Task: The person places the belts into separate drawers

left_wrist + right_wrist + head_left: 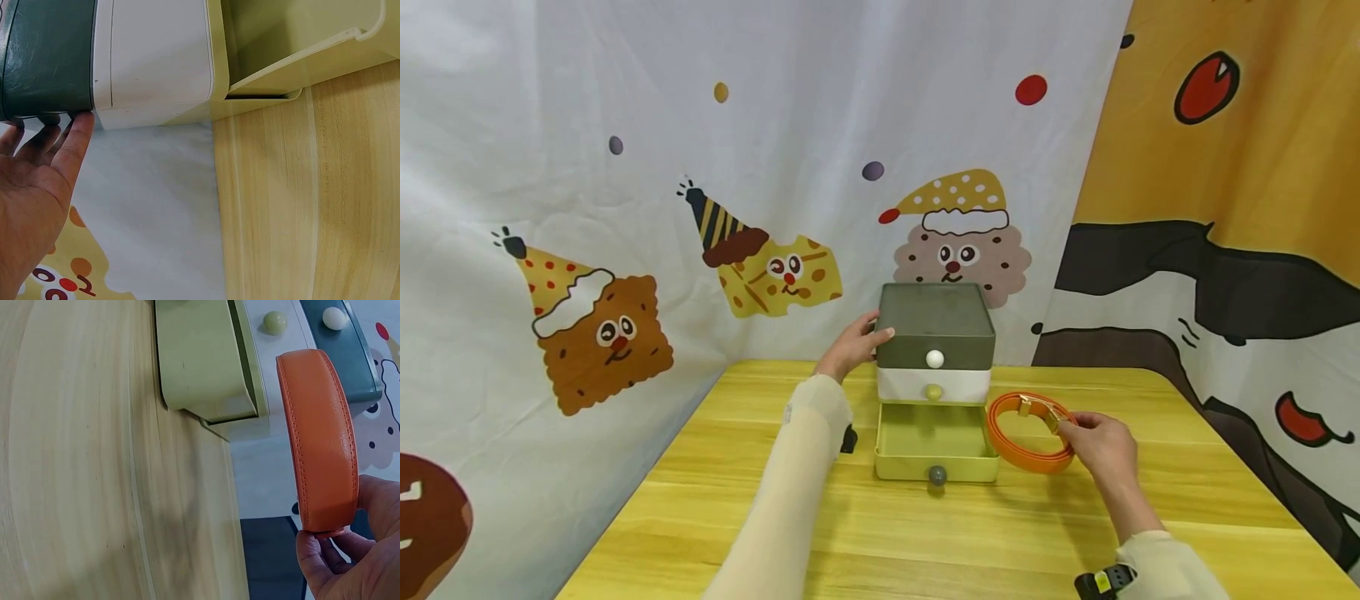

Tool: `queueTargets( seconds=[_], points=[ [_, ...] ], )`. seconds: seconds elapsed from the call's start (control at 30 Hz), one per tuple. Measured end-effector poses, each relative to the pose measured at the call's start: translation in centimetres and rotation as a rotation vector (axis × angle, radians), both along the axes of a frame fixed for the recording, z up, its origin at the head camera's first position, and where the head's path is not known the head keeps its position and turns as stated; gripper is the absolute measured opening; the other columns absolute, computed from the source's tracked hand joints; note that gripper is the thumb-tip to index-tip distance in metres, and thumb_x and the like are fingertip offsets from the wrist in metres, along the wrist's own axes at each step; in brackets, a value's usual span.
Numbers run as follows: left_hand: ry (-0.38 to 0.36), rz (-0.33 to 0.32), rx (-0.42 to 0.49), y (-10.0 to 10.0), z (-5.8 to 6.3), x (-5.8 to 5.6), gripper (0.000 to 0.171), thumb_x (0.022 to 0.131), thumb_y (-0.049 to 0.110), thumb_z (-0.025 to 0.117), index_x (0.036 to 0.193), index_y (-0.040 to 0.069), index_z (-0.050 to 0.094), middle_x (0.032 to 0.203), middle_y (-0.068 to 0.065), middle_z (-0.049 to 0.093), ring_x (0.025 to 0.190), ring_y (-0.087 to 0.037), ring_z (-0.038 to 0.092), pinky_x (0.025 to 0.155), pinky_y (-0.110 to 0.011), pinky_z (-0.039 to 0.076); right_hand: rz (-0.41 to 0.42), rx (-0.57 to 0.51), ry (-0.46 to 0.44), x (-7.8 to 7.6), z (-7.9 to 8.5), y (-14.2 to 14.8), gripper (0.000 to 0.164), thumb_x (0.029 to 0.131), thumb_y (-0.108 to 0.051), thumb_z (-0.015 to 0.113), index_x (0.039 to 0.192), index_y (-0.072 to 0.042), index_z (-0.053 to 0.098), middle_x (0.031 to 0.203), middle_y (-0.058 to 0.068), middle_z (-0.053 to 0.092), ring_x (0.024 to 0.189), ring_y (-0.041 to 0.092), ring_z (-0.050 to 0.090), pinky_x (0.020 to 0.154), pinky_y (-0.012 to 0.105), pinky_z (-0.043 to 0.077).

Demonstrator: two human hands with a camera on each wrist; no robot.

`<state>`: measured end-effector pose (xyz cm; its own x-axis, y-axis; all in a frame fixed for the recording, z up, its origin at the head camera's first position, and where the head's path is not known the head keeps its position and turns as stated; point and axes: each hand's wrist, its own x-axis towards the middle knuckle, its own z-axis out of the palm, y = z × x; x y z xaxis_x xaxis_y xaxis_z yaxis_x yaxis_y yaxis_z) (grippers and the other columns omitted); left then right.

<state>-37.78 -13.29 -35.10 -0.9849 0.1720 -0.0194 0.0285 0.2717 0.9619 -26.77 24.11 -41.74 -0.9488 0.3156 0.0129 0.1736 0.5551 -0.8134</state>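
Observation:
A coiled orange belt (1026, 457) with a gold buckle hangs from my right hand (1103, 450), pinched between thumb and fingers just right of a small drawer unit. In the right wrist view the belt (322, 444) shows its stitched outer face. My left hand (852, 343) rests on the left side of the unit's dark green top drawer (936, 312), fingertips touching its wall in the left wrist view. Below is a white drawer (898, 385), pushed in. The yellow-green bottom drawer (904, 468), with a grey knob (937, 475), stands pulled out, and nothing shows inside it.
The unit stands toward the back of a wood-grain table (880, 542). Behind it hangs a white cloth (820, 100) printed with cartoon figures. A small black object (848, 439) shows beside the left sleeve; a black device (1105, 581) is on the right wrist.

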Motion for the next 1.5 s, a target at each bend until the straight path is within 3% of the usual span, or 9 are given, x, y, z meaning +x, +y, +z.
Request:
queueTargets(
  seconds=[0.53, 1.0, 1.27, 1.5],
  points=[
    [-0.001, -0.003, 0.004, -0.1, -0.1, -0.1, 0.07, 0.101, 0.036, 0.059, 0.16, 0.022, 0.024, 0.164, -0.009, 0.016, 0.146, -0.028, 0.028, 0.109, -0.049, 0.04, 0.075, -0.024, 0.001, -0.3, 0.4, -2.3, 0.046, 0.088, -0.027, 0.069, 0.12, 0.005, 0.066, 0.102, 0.02, 0.07, 0.087, 0.029, 0.061, 0.062, 0.029, 0.05],
    [-0.005, -0.02, -0.002, -0.4, -0.1, -0.1, 0.071, 0.1, 0.039, 0.059, 0.16, 0.024, 0.023, 0.165, -0.007, 0.015, 0.147, -0.027, 0.025, 0.11, -0.05, 0.038, 0.111, -0.016, 0.021, -0.6, 0.2, -4.9, 0.039, 0.086, -0.024, 0.071, 0.112, 0.004, 0.07, 0.095, 0.014, 0.071, 0.084, 0.027, 0.06, 0.063, 0.029, 0.047],
    [-0.008, 0.003, -0.002, -0.1, -0.1, -0.1, 0.07, 0.101, 0.037, 0.06, 0.16, 0.023, 0.024, 0.164, -0.008, 0.017, 0.146, -0.028, 0.029, 0.109, -0.048, 0.04, 0.13, 0.006, 0.032, -0.9, 0.0, -6.4, 0.034, 0.085, -0.022, 0.069, 0.107, 0.005, 0.071, 0.085, 0.01, 0.071, 0.078, 0.025, 0.062, 0.059, 0.03, 0.048],
    [-0.011, 0.011, -0.003, 0.0, -0.1, -0.1, 0.07, 0.101, 0.036, 0.06, 0.16, 0.023, 0.024, 0.164, -0.008, 0.017, 0.146, -0.028, 0.028, 0.109, -0.048, 0.04, 0.129, 0.015, 0.035, -1.0, -0.1, -7.4, 0.032, 0.084, -0.02, 0.068, 0.105, 0.003, 0.072, 0.089, 0.012, 0.071, 0.079, 0.026, 0.061, 0.06, 0.03, 0.048]
  ],
)
